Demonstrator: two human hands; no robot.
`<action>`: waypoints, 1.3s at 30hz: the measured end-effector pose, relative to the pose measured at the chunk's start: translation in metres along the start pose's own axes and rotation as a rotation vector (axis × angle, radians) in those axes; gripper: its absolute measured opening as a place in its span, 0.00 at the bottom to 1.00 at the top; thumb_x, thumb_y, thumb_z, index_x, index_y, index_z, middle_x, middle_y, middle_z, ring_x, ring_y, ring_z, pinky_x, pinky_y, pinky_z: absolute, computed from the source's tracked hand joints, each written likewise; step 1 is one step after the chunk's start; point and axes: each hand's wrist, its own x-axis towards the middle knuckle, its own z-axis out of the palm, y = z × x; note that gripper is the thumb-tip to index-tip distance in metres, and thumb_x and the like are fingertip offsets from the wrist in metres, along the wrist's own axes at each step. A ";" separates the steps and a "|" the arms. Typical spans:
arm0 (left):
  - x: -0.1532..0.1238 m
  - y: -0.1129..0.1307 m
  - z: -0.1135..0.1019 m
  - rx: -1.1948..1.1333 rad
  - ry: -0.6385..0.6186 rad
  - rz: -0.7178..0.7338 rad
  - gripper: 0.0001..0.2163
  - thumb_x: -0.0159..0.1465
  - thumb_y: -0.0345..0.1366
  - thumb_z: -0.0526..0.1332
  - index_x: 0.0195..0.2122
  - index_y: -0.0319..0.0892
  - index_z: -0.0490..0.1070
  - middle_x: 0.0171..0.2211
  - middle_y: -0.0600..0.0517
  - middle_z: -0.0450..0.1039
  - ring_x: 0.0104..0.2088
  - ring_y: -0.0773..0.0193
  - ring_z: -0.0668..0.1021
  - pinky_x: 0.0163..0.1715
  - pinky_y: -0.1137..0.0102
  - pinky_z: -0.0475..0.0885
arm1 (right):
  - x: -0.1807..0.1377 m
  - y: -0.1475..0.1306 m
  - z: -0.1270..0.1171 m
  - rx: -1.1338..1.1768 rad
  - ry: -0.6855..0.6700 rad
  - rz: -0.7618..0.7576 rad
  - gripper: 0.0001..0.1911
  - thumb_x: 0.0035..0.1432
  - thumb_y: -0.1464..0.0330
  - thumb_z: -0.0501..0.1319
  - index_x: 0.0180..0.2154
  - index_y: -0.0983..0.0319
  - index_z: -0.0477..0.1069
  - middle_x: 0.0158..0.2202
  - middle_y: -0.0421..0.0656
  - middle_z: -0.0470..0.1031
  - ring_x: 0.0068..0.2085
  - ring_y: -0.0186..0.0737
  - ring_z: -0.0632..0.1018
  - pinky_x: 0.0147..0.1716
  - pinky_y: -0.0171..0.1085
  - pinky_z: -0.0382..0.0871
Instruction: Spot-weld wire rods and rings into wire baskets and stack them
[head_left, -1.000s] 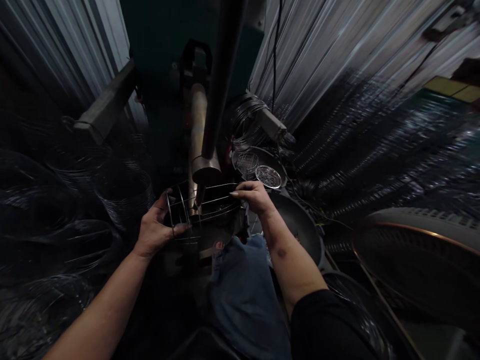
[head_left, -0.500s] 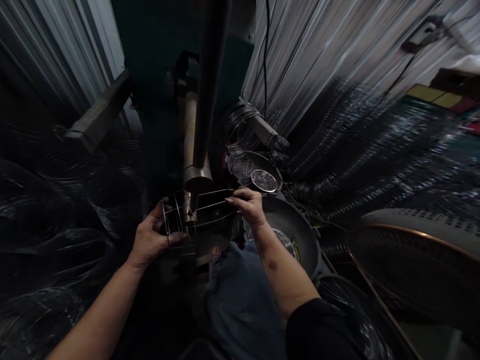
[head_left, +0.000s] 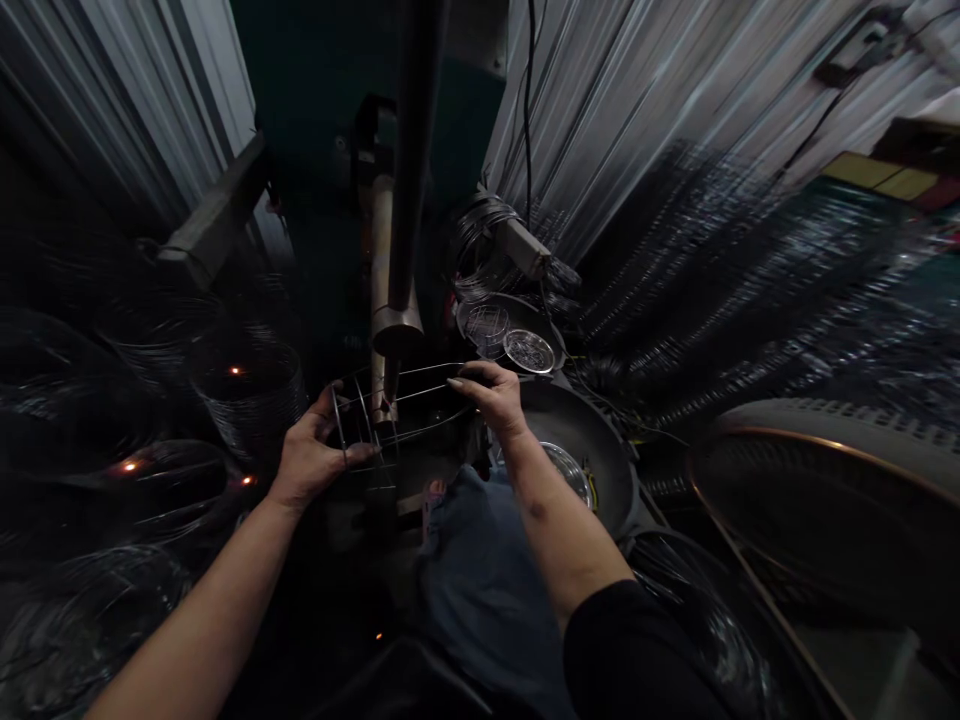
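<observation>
Both my hands hold a wire frame (head_left: 409, 408) made of thin metal rods, under the tip of a vertical metal electrode (head_left: 393, 330) of a machine. My left hand (head_left: 313, 453) grips the frame's left end, fingers wrapped round the rods. My right hand (head_left: 489, 395) is closed on the frame's right rim from above. A few orange sparks (head_left: 236, 371) glow at the left. My blue-trousered knee (head_left: 480, 580) is below the frame.
Two small round wire discs (head_left: 529, 350) lie on a tray behind my right hand. A dark round pan (head_left: 592, 440) sits to the right. Stacks of wire parts (head_left: 750, 300) fill the right side, dark wire coils (head_left: 112, 480) the left. Corrugated metal walls stand behind.
Sparks have appeared at the left and low down. The frame and both hands have stayed under the electrode, shifting only slightly with the camera.
</observation>
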 end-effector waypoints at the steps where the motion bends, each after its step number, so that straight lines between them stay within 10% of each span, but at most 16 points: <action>1: -0.007 0.003 -0.001 0.007 0.003 0.005 0.48 0.36 0.39 0.76 0.60 0.40 0.61 0.52 0.42 0.71 0.54 0.47 0.71 0.58 0.50 0.61 | -0.010 -0.005 -0.002 -0.046 0.048 -0.023 0.14 0.40 0.60 0.70 0.30 0.60 0.76 0.33 0.41 0.73 0.36 0.39 0.72 0.40 0.38 0.66; 5: -0.059 0.005 -0.013 0.099 -0.003 0.059 0.47 0.37 0.40 0.76 0.61 0.44 0.60 0.57 0.43 0.66 0.56 0.47 0.70 0.59 0.52 0.61 | -0.083 -0.019 -0.008 -0.132 0.186 -0.035 0.10 0.49 0.60 0.65 0.32 0.59 0.76 0.34 0.44 0.73 0.38 0.42 0.73 0.42 0.41 0.67; 13: -0.120 -0.019 -0.025 0.098 0.182 -0.450 0.34 0.41 0.50 0.73 0.48 0.40 0.71 0.39 0.44 0.77 0.40 0.50 0.80 0.41 0.55 0.76 | -0.220 -0.015 0.048 -0.051 -0.580 0.208 0.27 0.39 0.57 0.70 0.44 0.55 0.74 0.38 0.43 0.75 0.45 0.48 0.73 0.49 0.47 0.65; 19: -0.127 -0.014 -0.052 0.180 0.042 -0.422 0.28 0.49 0.54 0.67 0.44 0.38 0.73 0.40 0.39 0.77 0.42 0.46 0.79 0.41 0.52 0.75 | -0.181 -0.031 0.074 0.508 -0.473 0.700 0.18 0.41 0.59 0.69 0.34 0.59 0.69 0.23 0.35 0.70 0.24 0.34 0.71 0.28 0.38 0.70; 25: -0.144 -0.019 -0.068 0.842 -0.393 0.471 0.40 0.51 0.39 0.66 0.65 0.49 0.52 0.64 0.45 0.56 0.63 0.45 0.59 0.59 0.50 0.59 | -0.124 -0.038 0.070 0.578 -0.562 1.079 0.05 0.53 0.72 0.59 0.27 0.62 0.62 0.16 0.34 0.64 0.16 0.30 0.65 0.20 0.32 0.62; 29: -0.144 -0.026 -0.057 0.869 -0.386 0.690 0.40 0.54 0.39 0.65 0.66 0.49 0.46 0.63 0.41 0.55 0.61 0.43 0.62 0.56 0.50 0.63 | -0.116 -0.039 0.083 0.497 -0.593 1.127 0.08 0.58 0.73 0.54 0.26 0.63 0.61 0.16 0.35 0.64 0.16 0.31 0.66 0.20 0.32 0.63; 34: -0.139 -0.017 -0.054 0.738 -0.200 0.508 0.40 0.56 0.45 0.64 0.66 0.47 0.45 0.60 0.41 0.61 0.56 0.46 0.69 0.54 0.52 0.68 | -0.099 -0.054 0.087 0.442 -0.697 1.127 0.10 0.60 0.74 0.51 0.26 0.64 0.61 0.15 0.35 0.63 0.14 0.29 0.64 0.17 0.30 0.61; 39: -0.128 -0.027 -0.054 0.798 -0.256 0.694 0.42 0.54 0.49 0.64 0.66 0.47 0.47 0.57 0.39 0.63 0.55 0.41 0.69 0.51 0.48 0.68 | -0.091 -0.072 0.091 0.138 -0.801 0.872 0.07 0.58 0.72 0.56 0.27 0.63 0.63 0.18 0.37 0.67 0.19 0.32 0.69 0.23 0.33 0.67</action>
